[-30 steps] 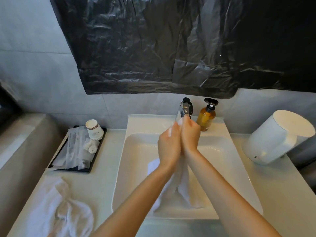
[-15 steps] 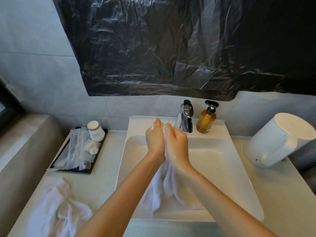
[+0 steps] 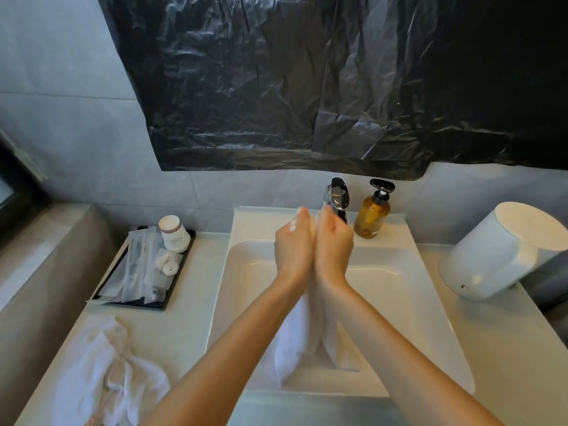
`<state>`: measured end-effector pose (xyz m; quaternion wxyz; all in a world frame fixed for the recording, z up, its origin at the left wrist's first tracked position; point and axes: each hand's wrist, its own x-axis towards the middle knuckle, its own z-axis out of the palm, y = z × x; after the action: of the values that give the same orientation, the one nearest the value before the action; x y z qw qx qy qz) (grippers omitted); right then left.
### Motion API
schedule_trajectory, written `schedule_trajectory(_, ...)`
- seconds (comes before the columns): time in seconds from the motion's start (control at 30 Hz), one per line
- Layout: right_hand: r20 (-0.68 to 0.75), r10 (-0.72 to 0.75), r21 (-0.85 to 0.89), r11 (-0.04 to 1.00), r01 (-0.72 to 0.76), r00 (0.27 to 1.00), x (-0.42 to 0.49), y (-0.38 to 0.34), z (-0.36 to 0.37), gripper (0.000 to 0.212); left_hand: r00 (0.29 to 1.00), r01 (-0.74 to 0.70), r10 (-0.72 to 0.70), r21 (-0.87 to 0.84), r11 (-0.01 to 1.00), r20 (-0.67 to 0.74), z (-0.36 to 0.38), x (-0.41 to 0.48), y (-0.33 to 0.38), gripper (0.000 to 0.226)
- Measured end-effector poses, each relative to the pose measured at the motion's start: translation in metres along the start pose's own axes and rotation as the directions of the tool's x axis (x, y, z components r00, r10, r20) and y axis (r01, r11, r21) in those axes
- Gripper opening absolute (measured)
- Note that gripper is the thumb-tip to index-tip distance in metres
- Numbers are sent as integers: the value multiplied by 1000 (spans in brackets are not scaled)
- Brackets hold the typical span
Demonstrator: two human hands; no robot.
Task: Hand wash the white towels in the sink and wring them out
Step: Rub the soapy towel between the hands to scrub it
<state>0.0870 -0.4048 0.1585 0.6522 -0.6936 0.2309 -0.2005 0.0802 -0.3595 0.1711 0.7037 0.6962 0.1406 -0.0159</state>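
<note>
Our L hand + R hand pressed together mid-frame over sink, both gripping white towel hanging into it. 2nd towel on counter, lower left.

Grey tiled wall running behind; crinkled black plastic sheet hanging across it, catching light. Pale countertop lying below. Dark window frame showing at far left, above a grey ledge.

One wide-angle head-worn view looks forward and down from above the counter's near edge; it faces the back wall, with the sink close below at centre; the counter's far edge meets that wall across mid-frame.
</note>
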Motion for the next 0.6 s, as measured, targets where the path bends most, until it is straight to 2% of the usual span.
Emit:
schedule_trajectory(0.07,175,-51,-94,993,68,983,-21,5,0,44,998,45,-48,-51,998,-51,-7,12,2,49)
schedule_trajectory(0.13,243,-14,-93,995,38,970,-16,1,-3,45,997,59,-64,-81,995,-53,-8,10,0,44)
schedule_trajectory(0.2,61,110,12,994,-111,992,12,-8,0,41,1000,24,-23,-10,1000,15,0,-3,-5,41)
schedule_trajectory(0.23,-47,164,66,985,-161,985,17,-12,0,39,999,6,-7,21,1000,36,3,-8,-7,42)
schedule_trajectory(0.27,-91,182,90,981,-174,979,15,-10,0,38,999,-6,5,40,999,35,3,-8,-4,44)
schedule_trajectory(0.3,-61,141,79,988,-136,988,5,-6,0,41,1000,-13,12,49,999,17,-1,-2,-3,47)
schedule_trajectory(0.37,157,67,-8,998,-67,985,-21,1,0,49,999,-10,11,18,1000,-48,-10,13,2,52)
schedule_trajectory(0.4,236,81,-33,997,-75,968,-27,1,-1,52,998,-6,6,-4,1000,-68,-13,16,1,52)
schedule_trajectory(0.43,254,109,-43,994,-101,961,-20,0,-1,54,998,1,-2,-12,1000,-64,-13,12,0,51)
schedule_trajectory(0.47,193,155,-31,988,-152,969,-5,-3,1,52,999,1,0,4,1000,-37,-9,6,-4,48)
schedule_trajectory(0.53,-24,197,52,979,-195,980,14,-10,0,42,999,-19,18,36,999,29,1,-8,-12,44)
schedule_trajectory(0.57,-61,176,74,982,-171,983,13,-8,0,40,999,-18,16,46,999,42,1,-9,-11,44)
schedule_trajectory(0.6,-30,118,51,992,-116,993,4,-6,0,40,1000,-4,2,48,999,30,-2,-3,-8,45)
